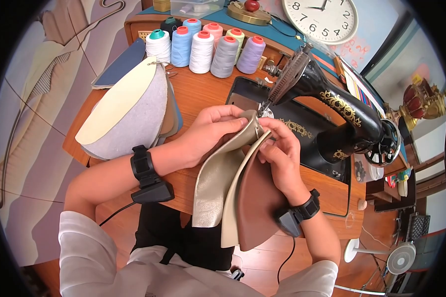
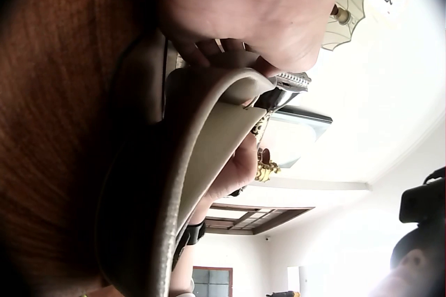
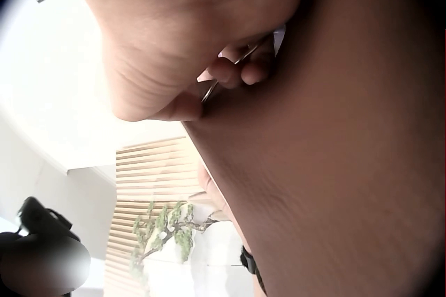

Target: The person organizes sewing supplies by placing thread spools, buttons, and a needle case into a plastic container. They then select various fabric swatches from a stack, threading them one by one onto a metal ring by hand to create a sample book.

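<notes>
Several leather-like swatches hang from a small metal ring [image 1: 257, 130] between the two hands. The left hand [image 1: 213, 129] pinches the top of the shiny gold-beige swatch [image 1: 209, 190], thumb on its face. In the left wrist view that swatch [image 2: 182, 165] curves away below the left hand [image 2: 244, 11]. The right hand [image 1: 282, 153] pinches the ring and the tops of the cream swatch [image 1: 230, 218] and the brown swatch [image 1: 259, 208]. Part of the ring [image 3: 209, 92] shows between the fingers of the right hand [image 3: 181, 32], beside the brown swatch [image 3: 334, 144].
Behind the hands stands a black sewing machine [image 1: 332, 94]. Another fanned swatch set [image 1: 134, 109] lies at the left of the wooden table [image 1: 198, 89]. Thread spools [image 1: 201, 53] and a clock [image 1: 322, 17] are at the back. A fan [image 1: 401, 258] is at lower right.
</notes>
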Demonstrator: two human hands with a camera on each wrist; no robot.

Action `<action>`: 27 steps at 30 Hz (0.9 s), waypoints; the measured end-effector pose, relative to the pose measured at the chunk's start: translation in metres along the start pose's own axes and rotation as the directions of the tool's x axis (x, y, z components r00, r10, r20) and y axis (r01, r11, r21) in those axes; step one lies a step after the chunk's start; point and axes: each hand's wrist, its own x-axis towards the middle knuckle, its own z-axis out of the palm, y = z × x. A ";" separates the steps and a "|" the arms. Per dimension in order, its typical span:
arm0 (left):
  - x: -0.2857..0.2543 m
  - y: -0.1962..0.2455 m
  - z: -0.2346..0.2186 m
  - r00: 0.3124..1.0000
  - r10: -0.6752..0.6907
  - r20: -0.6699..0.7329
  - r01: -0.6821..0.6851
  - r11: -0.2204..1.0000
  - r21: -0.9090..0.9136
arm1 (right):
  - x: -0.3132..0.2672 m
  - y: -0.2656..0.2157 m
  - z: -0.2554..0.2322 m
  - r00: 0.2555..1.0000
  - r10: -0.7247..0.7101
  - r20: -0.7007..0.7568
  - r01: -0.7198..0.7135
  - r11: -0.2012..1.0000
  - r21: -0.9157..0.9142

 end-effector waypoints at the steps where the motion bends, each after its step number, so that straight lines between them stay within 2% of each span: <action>1: 0.000 0.000 0.001 1.000 0.000 0.000 0.000 1.000 0.000 | 0.001 0.003 -0.003 0.999 -0.015 0.037 0.015 1.000 0.024; 2: 0.000 0.001 0.001 1.000 -0.003 -0.010 0.003 1.000 0.010 | 0.001 0.005 -0.005 0.997 -0.032 0.074 0.028 0.998 0.048; 7: 0.000 0.000 0.002 0.999 0.020 -0.033 -0.018 0.999 0.035 | 0.001 0.002 -0.004 0.996 -0.018 0.082 0.014 0.999 0.051; 9: 0.000 0.001 0.004 0.996 0.053 -0.068 -0.045 0.993 0.108 | 0.000 0.002 -0.006 0.995 -0.003 0.098 -0.003 0.999 0.053; 14: 0.001 0.001 0.004 0.997 0.065 -0.046 -0.059 0.989 0.133 | 0.001 0.007 -0.012 0.984 0.012 0.176 -0.022 0.998 0.056; 20: 0.001 0.003 0.006 0.998 0.047 -0.037 -0.042 0.992 0.121 | 0.000 -0.001 0.003 0.996 -0.023 0.091 0.013 0.995 0.104; 27: 0.002 0.002 0.004 0.998 0.058 -0.033 -0.054 0.994 0.100 | 0.000 0.005 0.000 0.994 -0.032 0.100 0.023 0.996 0.083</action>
